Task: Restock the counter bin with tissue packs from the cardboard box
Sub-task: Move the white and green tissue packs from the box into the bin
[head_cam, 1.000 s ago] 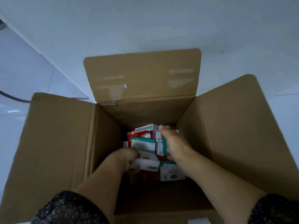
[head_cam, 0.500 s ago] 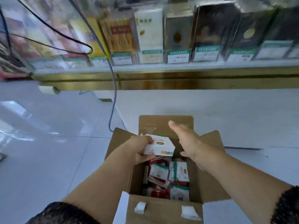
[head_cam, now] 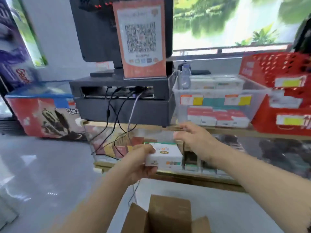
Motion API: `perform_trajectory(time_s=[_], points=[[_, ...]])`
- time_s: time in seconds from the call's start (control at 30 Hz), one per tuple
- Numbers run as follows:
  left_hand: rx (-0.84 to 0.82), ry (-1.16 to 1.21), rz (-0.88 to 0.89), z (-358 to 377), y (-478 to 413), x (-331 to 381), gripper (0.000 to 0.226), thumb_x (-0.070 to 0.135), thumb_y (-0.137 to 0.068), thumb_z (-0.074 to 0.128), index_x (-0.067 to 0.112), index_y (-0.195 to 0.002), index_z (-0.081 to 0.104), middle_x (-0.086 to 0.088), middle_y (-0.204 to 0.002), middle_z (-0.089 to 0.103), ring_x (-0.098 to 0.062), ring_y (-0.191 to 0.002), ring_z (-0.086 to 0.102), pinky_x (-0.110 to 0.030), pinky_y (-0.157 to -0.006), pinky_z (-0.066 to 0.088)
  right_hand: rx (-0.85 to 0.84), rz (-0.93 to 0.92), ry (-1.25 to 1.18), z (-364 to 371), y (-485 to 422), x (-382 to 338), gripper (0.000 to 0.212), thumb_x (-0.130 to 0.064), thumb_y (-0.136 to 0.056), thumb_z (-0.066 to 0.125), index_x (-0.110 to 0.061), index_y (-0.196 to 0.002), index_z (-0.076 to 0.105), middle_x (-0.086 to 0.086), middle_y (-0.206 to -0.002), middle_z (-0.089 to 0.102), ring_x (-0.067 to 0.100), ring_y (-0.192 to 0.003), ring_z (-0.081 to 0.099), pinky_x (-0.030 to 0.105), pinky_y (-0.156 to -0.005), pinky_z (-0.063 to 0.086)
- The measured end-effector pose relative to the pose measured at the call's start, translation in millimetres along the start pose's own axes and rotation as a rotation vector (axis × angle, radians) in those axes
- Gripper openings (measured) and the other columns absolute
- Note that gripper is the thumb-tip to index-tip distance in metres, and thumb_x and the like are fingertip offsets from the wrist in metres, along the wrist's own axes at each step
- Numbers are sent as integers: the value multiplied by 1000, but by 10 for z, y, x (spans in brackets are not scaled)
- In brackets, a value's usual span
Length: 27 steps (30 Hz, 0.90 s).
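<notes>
From the head camera the scene has swung up from the floor to the shop counter. Half a second ago the cardboard box [head_cam: 168, 214] filled the lower middle with its packs showing inside; now only its far flaps show at the bottom edge, and its contents are out of view. The left hand [head_cam: 143, 163] grips the same white tissue pack [head_cam: 165, 154] by its left end, thumb over the top and fingers curled beneath. The pack hung just over the box opening before; it is now well above the box, in front of the glass face of the counter [head_cam: 218, 130] and below the counter bin [head_cam: 259, 106]. The right hand [head_cam: 193, 137] holds nothing, as before. Its fingers are loosely extended and slightly apart, and it sits just above and to the right of the pack; whether it touches the pack cannot be told. A second ago both hands were down among the packs inside the box. The clear bin stands on the countertop with red and white packs stacked inside. It sits between a dark register stand [head_cam: 121, 105] carrying a QR code sign [head_cam: 140, 37] and a red basket [head_cam: 286, 101]. Cables [head_cam: 109, 115] hang from the stand down the glass.
</notes>
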<state>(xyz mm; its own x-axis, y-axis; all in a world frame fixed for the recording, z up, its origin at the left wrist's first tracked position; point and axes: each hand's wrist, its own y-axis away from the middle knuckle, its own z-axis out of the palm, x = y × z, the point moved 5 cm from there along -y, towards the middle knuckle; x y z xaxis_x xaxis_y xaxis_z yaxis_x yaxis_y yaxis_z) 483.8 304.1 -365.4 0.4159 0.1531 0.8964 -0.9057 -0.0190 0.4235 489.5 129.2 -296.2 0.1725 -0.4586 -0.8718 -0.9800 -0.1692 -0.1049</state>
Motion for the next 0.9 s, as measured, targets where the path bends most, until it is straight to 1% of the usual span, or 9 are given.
perform_trajectory(time_s=[0.1, 0.17, 0.27, 0.33, 0.47, 0.57, 0.67, 0.8, 0.9], points=[[-26, 21, 116, 272, 286, 732, 26, 16, -88, 56, 12, -113, 54, -22, -107, 63, -30, -84, 65, -35, -65, 57, 42, -171, 302, -458, 35, -677, 52, -32, -75, 69, -32, -120, 42, -10, -117, 43, 11, -104, 43, 24, -77, 34], [-49, 66, 147, 473, 464, 1128, 22, 19, -88, 58, 10, -108, 57, -17, -94, 65, -24, -71, 65, -28, -53, 55, 81, -339, 538, -695, 76, -1060, 57, -32, -70, 70, -30, -118, 38, -8, -112, 44, 12, -97, 44, 25, -70, 32], [-79, 123, 206, 743, 643, 1621, 16, 22, -89, 61, 9, -97, 59, -14, -78, 66, -20, -63, 64, -24, -48, 54, 122, -513, 834, -944, 68, -1423, 60, -35, -71, 68, -24, -122, 37, -3, -118, 46, 17, -105, 43, 32, -82, 38], [-127, 145, 242, 917, 728, 1908, 14, 22, -89, 61, 8, -93, 60, -13, -74, 65, -20, -64, 63, -24, -50, 54, 175, -567, 987, -1114, 29, -1598, 55, -35, -74, 66, -23, -120, 39, -2, -119, 47, 19, -109, 42, 34, -88, 39], [-253, 112, 243, 1232, 786, 2379, 18, 23, -90, 62, 7, -97, 60, -15, -79, 65, -20, -67, 63, -21, -49, 55, 318, -614, 1126, -1467, -128, -1852, 39, -27, -79, 64, -21, -113, 46, 0, -112, 52, 22, -103, 46, 30, -79, 35], [-318, 60, 236, 1413, 718, 2656, 28, 30, -91, 60, 6, -106, 59, -17, -87, 64, -21, -72, 63, -21, -48, 54, 401, -586, 1153, -1721, -306, -1945, 31, -24, -80, 63, -18, -108, 49, 0, -107, 52, 19, -97, 46, 26, -69, 33], [-275, -38, 268, 1453, 547, 2869, 36, 41, -92, 54, 10, -110, 55, -17, -100, 58, -24, -78, 60, -27, -50, 53, 487, -479, 1179, -2051, -504, -1934, 30, -23, -81, 62, -17, -107, 48, 1, -107, 50, 20, -98, 44, 28, -67, 36], [-262, 17, 283, 1428, 314, 3043, 23, 32, -96, 48, 11, -99, 57, -14, -94, 56, -25, -81, 57, -32, -60, 53, 635, -277, 1139, -2540, -715, -1770, 28, -22, -79, 66, -15, -101, 51, 3, -105, 47, 21, -100, 40, 32, -69, 43], [-250, 30, 311, 1433, 145, 3105, 21, 27, -95, 50, 9, -100, 60, -12, -93, 57, -24, -83, 57, -31, -61, 53, 732, -155, 1175, -2766, -863, -1575, 26, -23, -79, 65, -17, -101, 54, 2, -104, 52, 22, -100, 40, 32, -74, 38]])
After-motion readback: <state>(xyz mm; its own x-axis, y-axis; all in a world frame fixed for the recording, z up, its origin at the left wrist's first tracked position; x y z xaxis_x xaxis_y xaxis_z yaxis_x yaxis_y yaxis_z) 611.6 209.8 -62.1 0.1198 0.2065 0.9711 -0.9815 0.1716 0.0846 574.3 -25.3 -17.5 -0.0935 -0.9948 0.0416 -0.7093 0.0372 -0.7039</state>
